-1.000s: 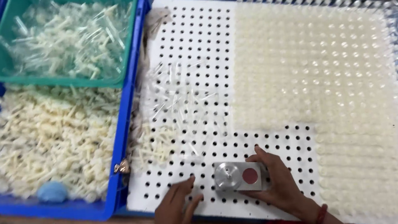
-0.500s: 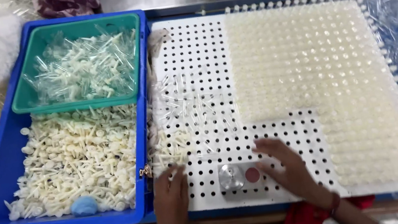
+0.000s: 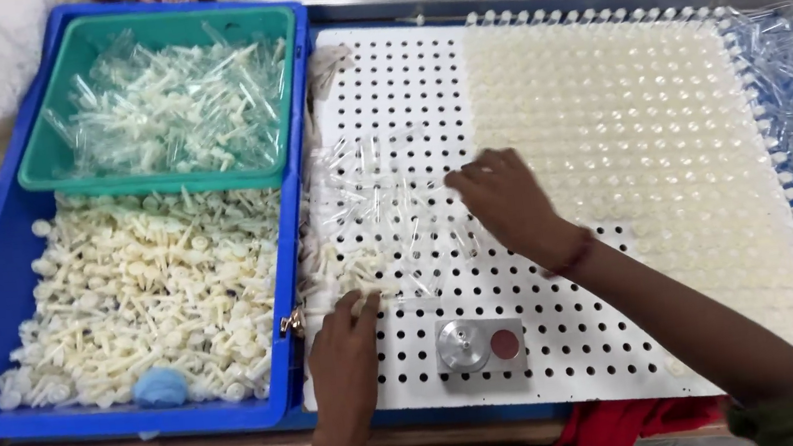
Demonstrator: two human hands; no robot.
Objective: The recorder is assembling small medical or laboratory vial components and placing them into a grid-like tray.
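My right hand (image 3: 505,202) rests flat, fingers loose, on the clear tubes (image 3: 384,204) scattered on the board (image 3: 571,333). Left hand (image 3: 344,352), half curled, touches white stems (image 3: 358,278) just ahead. Tubes look light, slick, thin-walled: pinch mid-barrel, gently.

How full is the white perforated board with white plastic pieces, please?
Partly full: white perforated board has its right side packed with white plastic pieces; left holes are open.
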